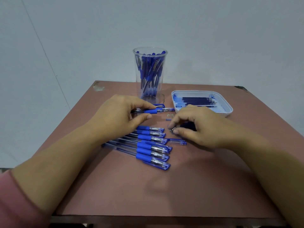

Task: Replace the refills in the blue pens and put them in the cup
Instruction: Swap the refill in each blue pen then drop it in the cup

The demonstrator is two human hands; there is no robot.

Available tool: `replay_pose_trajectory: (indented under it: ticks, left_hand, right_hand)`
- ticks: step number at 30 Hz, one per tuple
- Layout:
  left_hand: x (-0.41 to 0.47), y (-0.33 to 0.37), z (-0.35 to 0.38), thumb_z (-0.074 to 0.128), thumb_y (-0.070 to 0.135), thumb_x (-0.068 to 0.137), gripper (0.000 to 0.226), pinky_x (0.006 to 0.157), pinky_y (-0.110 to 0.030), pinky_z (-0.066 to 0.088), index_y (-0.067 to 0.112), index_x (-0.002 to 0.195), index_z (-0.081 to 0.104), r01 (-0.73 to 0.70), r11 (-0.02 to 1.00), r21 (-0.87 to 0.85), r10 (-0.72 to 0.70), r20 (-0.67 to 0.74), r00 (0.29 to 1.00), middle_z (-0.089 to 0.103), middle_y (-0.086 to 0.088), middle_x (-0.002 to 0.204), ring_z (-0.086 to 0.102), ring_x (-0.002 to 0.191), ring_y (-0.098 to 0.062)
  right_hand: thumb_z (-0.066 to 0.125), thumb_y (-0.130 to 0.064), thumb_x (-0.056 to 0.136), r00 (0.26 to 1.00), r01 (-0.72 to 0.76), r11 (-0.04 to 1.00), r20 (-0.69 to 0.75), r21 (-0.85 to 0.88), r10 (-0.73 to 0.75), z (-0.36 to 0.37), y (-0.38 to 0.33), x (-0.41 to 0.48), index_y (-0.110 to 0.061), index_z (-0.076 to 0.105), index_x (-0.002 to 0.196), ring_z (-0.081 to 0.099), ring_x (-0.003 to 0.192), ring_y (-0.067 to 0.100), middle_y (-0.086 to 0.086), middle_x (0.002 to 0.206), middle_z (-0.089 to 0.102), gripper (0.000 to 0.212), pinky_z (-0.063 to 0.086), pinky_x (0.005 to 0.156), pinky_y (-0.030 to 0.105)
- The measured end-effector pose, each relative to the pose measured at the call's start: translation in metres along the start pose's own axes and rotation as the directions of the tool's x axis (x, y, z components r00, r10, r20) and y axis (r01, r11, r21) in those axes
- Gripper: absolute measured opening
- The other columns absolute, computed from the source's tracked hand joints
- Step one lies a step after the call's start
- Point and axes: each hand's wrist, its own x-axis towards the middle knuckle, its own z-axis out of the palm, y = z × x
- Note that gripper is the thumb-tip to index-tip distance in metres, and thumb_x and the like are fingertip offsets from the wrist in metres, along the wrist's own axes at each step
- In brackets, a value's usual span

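Clear glossy plastic cup point(150, 66); matt tabletop point(164, 186).

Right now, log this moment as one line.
left hand: holds pen; right hand: pinches small metal part; cup: pens inside; tray: refills

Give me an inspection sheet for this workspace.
Surface: brown table, chipped at its far left corner.
Job's things: clear cup at the far side, holding many finished pens; white tray right of it with refills; row of blue pens lying mid-table.
Clutter: loose cap, metal tips, small blue piece, dark refills under the right hand.
Hands: left hand grips a single pen; right hand pinches a small metal part.
Cables: nothing seen.
Surroundings: plain grey wall; pink sleeve.
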Motion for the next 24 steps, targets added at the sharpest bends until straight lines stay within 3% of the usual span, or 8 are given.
replay_pose_trajectory:
  ticks: [6,10,15,19,24]
  left_hand:
    - [0.0,0.0,0.001,0.072,0.035,0.084,0.027,0.07,-0.039,0.056,0.034,0.111,0.072,0.006,1.0,0.015,-0.007,0.032,0.999,0.073,0.014,0.09,0.064,0.07,-0.009]
    - [0.0,0.004,0.0,0.072,0.033,0.084,0.027,0.071,-0.038,0.056,0.033,0.111,0.072,0.004,1.0,0.01,-0.004,0.032,0.999,0.072,0.016,0.091,0.064,0.072,-0.008]
    - [0.0,0.006,0.001,0.073,0.034,0.084,0.025,0.068,-0.038,0.056,0.036,0.109,0.072,0.005,1.0,-0.018,-0.004,0.04,0.999,0.064,0.027,0.079,0.064,0.069,-0.008]
    - [-0.001,0.009,0.003,0.073,0.033,0.085,0.026,0.066,-0.036,0.055,0.037,0.11,0.072,-0.019,0.999,-0.043,0.021,0.043,0.999,0.067,0.024,0.08,0.065,0.067,-0.009]
    - [0.0,0.008,0.002,0.072,0.034,0.085,0.025,0.064,-0.035,0.054,0.038,0.11,0.072,-0.013,0.999,-0.049,0.015,0.046,0.999,0.067,0.025,0.08,0.064,0.065,-0.011]
  right_hand:
    - [0.065,-0.025,0.09,0.998,0.035,0.996,0.048,-0.083,-0.031,0.002,-0.003,0.004,-0.036,0.068,0.104,0.044,0.099,0.0,-0.025,0.093,0.06,0.018,0.04,0.095,0.036]
    - [0.068,-0.026,0.088,0.998,0.049,0.998,-0.032,-0.035,-0.05,0.0,0.001,0.001,-0.036,0.067,0.106,0.05,0.1,0.001,-0.023,0.096,0.062,0.021,0.043,0.09,0.029]
    - [0.073,-0.019,0.084,0.943,0.087,0.995,-0.327,0.051,-0.066,0.0,0.0,0.003,-0.026,0.068,0.097,0.058,0.085,0.007,-0.015,0.09,0.064,0.016,0.046,0.076,0.022]
    - [0.073,-0.024,0.084,0.937,0.048,0.989,-0.349,0.139,0.003,0.009,-0.005,0.008,-0.029,0.066,0.096,0.063,0.085,0.009,-0.013,0.089,0.068,0.015,0.05,0.076,0.025]
    - [0.073,-0.018,0.085,0.944,0.021,0.991,-0.329,0.131,0.024,0.007,-0.004,0.009,-0.028,0.068,0.09,0.064,0.083,0.006,-0.011,0.085,0.07,0.012,0.05,0.075,0.021]
